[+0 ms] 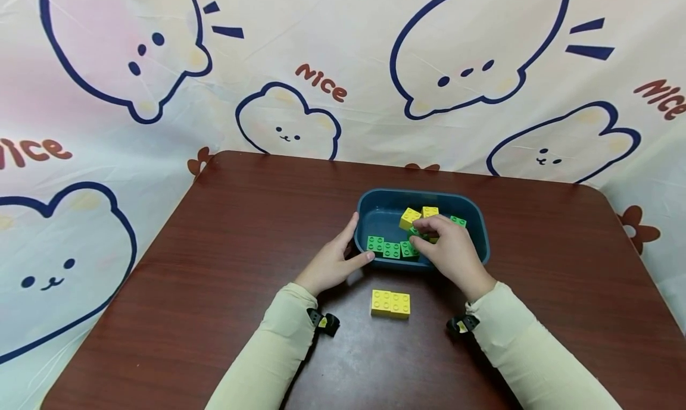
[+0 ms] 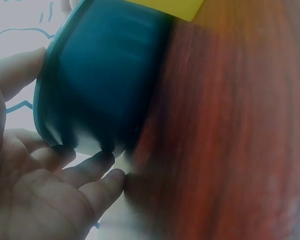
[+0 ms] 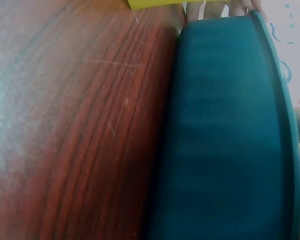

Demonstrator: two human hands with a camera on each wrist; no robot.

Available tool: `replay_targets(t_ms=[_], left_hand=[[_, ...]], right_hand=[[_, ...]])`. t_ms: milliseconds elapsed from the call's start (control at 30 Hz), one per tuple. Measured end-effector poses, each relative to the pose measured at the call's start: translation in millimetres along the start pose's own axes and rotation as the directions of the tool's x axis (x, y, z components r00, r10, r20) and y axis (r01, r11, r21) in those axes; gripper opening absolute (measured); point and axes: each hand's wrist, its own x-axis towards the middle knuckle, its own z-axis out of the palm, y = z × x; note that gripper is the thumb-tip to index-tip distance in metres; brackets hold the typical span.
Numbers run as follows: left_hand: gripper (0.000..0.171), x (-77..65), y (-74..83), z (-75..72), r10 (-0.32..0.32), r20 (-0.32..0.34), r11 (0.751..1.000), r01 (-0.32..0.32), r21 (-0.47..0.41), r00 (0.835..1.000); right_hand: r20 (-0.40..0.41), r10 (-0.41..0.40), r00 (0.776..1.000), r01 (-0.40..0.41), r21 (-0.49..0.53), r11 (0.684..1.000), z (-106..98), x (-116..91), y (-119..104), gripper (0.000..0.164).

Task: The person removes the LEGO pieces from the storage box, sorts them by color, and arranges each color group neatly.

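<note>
A dark blue plastic bin holds several green and yellow toy building bricks. My left hand spans the bin's near left corner, thumb on the near rim and long fingers straight along the left side. The left wrist view shows those fingertips against the outside of the bin. Inside the bin, my right hand has thumb and fingertips on either side of a green brick, pinching it. Two yellow bricks lie side by side on the table in front of the bin, between my wrists.
Green bricks line the bin's near left part, and a yellow brick sits tilted farther back. The brown wooden table meets a printed cloth at its back edge. Both wrists wear dark straps.
</note>
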Motion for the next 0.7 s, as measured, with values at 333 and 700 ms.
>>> replay_targets(t_ms=[333, 700], left_hand=[[0.09, -1.3, -0.3, -0.6, -0.007, 0.0, 1.0, 0.007, -0.004, 1.0], [0.089, -0.9, -0.7, 0.4, -0.015, -0.006, 1.0, 0.015, 0.023, 1.0]], right_hand=[[0.009, 0.036, 0.999, -0.036, -0.02, 0.999, 2, 9, 0, 0.033], [-0.011, 0.058, 0.998, -0.058, -0.017, 0.998, 5, 18, 0, 0.036]])
